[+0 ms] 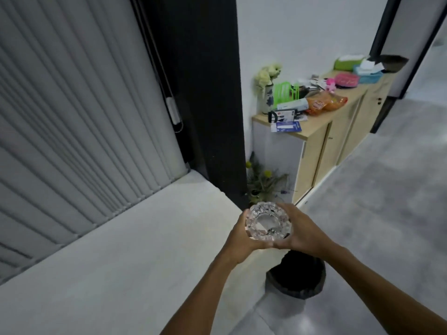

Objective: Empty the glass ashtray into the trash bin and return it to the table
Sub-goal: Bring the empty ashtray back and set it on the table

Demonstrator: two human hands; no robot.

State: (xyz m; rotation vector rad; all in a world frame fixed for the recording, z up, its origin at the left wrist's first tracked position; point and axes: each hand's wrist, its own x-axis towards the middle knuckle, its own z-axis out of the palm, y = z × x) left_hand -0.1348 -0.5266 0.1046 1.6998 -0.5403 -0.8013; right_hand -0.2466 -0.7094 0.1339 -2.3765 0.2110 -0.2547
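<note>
Ashtray [268, 222], clear faceted glass, dark specks inside

Left of both hands [242, 234] stretches a pale grey table [125, 250], its visible top bare, running back to the vertical blinds. Directly below the hands, a black-lined trash bin [296, 276] stands on the grey floor [387, 201]. Beyond the hands, a potted plant [262, 182] sits on the floor beside a wooden cabinet [321, 141], whose top carries a vase of flowers [267, 88], an orange bag [326, 102], papers and tissue boxes.
</note>
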